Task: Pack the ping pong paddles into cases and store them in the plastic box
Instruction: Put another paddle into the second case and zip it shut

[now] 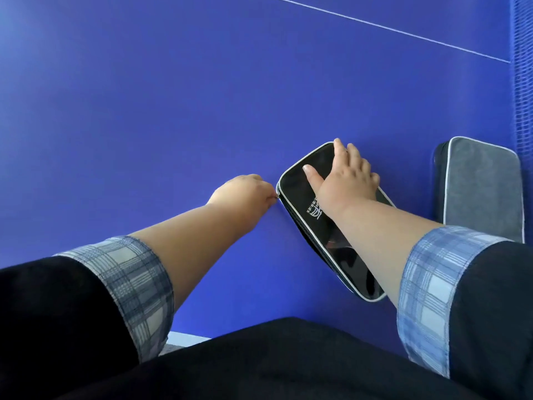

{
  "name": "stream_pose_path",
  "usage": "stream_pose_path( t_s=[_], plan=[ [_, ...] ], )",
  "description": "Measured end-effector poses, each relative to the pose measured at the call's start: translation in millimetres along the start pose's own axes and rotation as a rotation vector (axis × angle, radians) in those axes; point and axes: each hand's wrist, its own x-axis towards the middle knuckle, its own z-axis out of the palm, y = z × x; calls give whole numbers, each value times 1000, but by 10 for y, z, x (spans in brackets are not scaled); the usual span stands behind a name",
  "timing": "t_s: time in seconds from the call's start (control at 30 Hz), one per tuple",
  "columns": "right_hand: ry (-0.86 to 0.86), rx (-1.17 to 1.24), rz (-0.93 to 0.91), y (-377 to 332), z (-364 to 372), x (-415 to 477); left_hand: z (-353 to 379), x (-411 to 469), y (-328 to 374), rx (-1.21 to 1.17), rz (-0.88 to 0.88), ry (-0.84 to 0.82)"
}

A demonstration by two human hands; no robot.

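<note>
A black paddle case (300, 192) with white piping and white lettering lies flat on the blue ping pong table (173, 111). My left hand (245, 194) pinches the small zipper pull at the case's left corner. My right hand (346, 174) lies flat on top of the case with its fingers spread, pressing it down. A second case (481, 189), grey on top with a dark side and pale piping, rests on the table to the right, apart from both hands. No paddle and no plastic box is in view.
The blue net (523, 67) runs along the right edge of the view. A white line (386, 27) crosses the far part of the table. The table's near edge is by my dark clothing at the bottom.
</note>
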Motion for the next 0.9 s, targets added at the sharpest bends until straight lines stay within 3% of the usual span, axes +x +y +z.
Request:
stream_pose_path(
  t_s=[0.37,0.57,0.73,0.9],
  plan=[
    [-321,153,-21,410,-274,-331,37,-151,215,-17,-187,32],
    [-372,214,124,532,-262,-704,-79,97,404,-100,-234,101],
    [-89,0,-277,340,-276,-769,-181,293,512,-83,-157,74],
    [-175,-121,-350,185,-34,-587,-57,246,495,-104,-175,93]
  ],
)
